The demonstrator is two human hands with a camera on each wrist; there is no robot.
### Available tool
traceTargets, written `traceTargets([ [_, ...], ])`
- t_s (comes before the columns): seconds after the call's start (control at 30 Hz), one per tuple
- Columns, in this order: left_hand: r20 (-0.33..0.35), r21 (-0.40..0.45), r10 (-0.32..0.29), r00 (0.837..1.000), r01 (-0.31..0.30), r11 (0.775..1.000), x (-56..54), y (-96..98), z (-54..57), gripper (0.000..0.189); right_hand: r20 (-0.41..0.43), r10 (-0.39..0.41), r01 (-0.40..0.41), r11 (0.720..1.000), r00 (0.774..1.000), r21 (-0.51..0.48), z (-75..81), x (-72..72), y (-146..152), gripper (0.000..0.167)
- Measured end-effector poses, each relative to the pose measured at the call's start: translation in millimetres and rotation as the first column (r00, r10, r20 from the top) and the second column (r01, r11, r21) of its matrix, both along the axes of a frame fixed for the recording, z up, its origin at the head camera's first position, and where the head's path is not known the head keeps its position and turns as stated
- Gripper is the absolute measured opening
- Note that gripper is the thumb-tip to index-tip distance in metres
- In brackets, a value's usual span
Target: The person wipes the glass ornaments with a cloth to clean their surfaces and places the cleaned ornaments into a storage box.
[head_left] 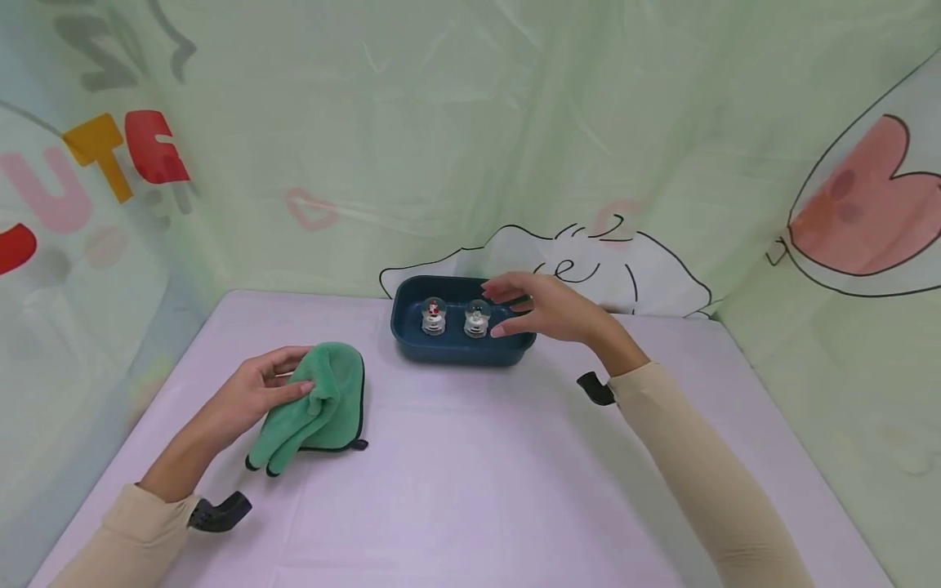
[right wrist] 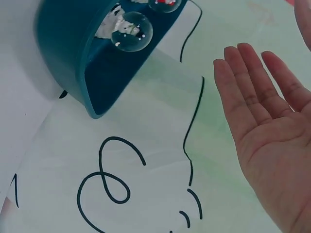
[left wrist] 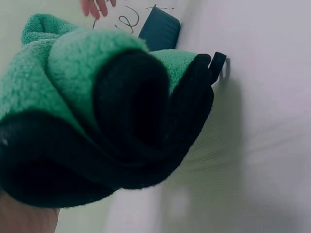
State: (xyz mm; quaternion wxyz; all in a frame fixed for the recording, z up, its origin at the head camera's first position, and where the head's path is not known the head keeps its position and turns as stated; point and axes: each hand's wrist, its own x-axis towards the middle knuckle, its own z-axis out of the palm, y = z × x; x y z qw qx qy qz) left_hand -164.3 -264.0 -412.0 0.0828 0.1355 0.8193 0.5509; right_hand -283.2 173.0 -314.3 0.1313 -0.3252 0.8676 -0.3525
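My left hand [head_left: 257, 392] pinches a green cloth [head_left: 334, 392] with black edging, folded and bunched, at the left of the table. In the left wrist view the cloth [left wrist: 92, 73] fills much of the picture and hides most of the fingers. Over the right end of a dark blue tray [head_left: 459, 353], my right hand [head_left: 547, 306] hovers with fingers spread and nothing in its grasp. Two small snow globes stand in that tray: one with a red figure [head_left: 434, 316], the other with a pale figure [head_left: 477, 318]. The right wrist view shows the right palm [right wrist: 277, 131] apart from the globes.
A pale lilac cloth [head_left: 456, 474] covers the table. Behind the tray rises a light green curtain [head_left: 412, 147] with printed drawings and letters, which also hangs along both sides. Each wrist carries a black device [head_left: 220, 513].
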Motion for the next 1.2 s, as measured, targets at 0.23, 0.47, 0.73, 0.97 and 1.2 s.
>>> traceTargets([
  [0.23,0.068,0.122,-0.018,0.997,0.010,0.993,-1.8,-1.8,-8.2,0.055,-0.033,0.005,-0.006,1.000,0.999,-0.021,3.8,28.8,10,0.068],
  [0.47,0.122,0.165,-0.040,0.992,0.019,0.986,-1.9,-2.9,-21.9,0.058,-0.068,0.026,-0.030,0.998,0.997,-0.061,-0.2,52.0,21,0.069],
  [0.73,0.196,0.102,-0.071,0.978,0.051,0.993,-1.3,-19.0,-32.0,0.062,-0.058,0.017,-0.021,0.998,0.998,-0.059,-9.3,72.4,33,0.070],
  [0.97,0.179,-0.023,0.012,0.984,-0.009,1.000,-0.6,-39.2,-20.0,0.059,-0.070,-0.003,-0.001,0.998,0.998,-0.057,-13.4,85.8,39,0.067],
  [1.2,-0.049,-0.254,0.148,0.988,-0.156,0.954,1.8,-36.8,3.2,0.060,-0.102,-0.068,0.062,0.996,0.992,-0.062,-17.2,96.2,39,0.056],
])
